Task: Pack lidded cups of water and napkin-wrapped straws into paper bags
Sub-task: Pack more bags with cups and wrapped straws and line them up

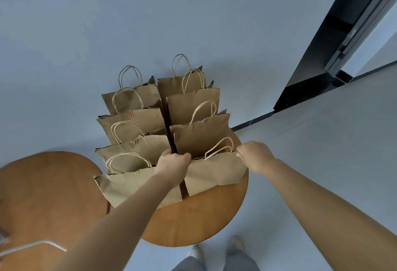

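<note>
Several brown paper bags with twisted handles stand in two rows on a round wooden table [193, 223]. The nearest bag of the right row [214, 174] is held at its top edge by both hands. My left hand [173, 164] grips its left top corner. My right hand [253, 156] pinches its right top corner beside the handle. Small coloured paper clips sit on the bags' top edges. The bags' insides are hidden, and no cups show. A bent straw [43, 245] lies on a second wooden table [49, 195] at the lower left.
The near left bag [133, 186] stands touching my left forearm. A plain wall rises behind the rows. A dark door frame [335, 44] is at the upper right. My shoes [217, 249] show on the pale floor below the round table.
</note>
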`<state>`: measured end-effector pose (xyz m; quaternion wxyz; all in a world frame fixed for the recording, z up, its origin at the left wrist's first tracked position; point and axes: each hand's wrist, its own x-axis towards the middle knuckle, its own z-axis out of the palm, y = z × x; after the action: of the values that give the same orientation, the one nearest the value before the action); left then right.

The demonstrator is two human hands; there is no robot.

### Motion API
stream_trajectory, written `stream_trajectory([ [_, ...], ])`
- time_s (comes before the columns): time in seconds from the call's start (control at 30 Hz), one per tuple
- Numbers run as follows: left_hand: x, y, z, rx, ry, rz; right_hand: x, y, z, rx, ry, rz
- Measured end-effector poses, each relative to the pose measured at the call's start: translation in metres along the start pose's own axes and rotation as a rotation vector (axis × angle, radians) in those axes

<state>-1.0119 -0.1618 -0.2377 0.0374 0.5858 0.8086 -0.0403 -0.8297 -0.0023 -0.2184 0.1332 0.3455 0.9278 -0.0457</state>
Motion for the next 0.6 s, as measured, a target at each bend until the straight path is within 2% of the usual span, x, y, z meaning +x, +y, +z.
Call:
stream_trajectory([
  [0.13,0.012,0.005,0.001,0.136,-0.160,-0.115,0.025,-0.004,0.007,0.004,0.060,-0.061],
  [0.27,0.022,0.019,-0.002,0.149,-0.246,-0.221,0.040,0.002,0.009,-0.053,0.011,-0.107],
  [0.4,0.028,0.024,-0.010,0.096,-0.242,-0.303,0.046,0.006,-0.011,-0.126,-0.007,-0.303],
  [0.47,0.026,0.021,-0.015,0.011,-0.209,-0.339,0.050,0.002,-0.033,-0.054,0.061,-0.381],
  [0.6,0.013,0.019,-0.049,-0.156,-0.077,-0.426,0.058,-0.024,-0.087,0.157,0.134,-0.426],
])
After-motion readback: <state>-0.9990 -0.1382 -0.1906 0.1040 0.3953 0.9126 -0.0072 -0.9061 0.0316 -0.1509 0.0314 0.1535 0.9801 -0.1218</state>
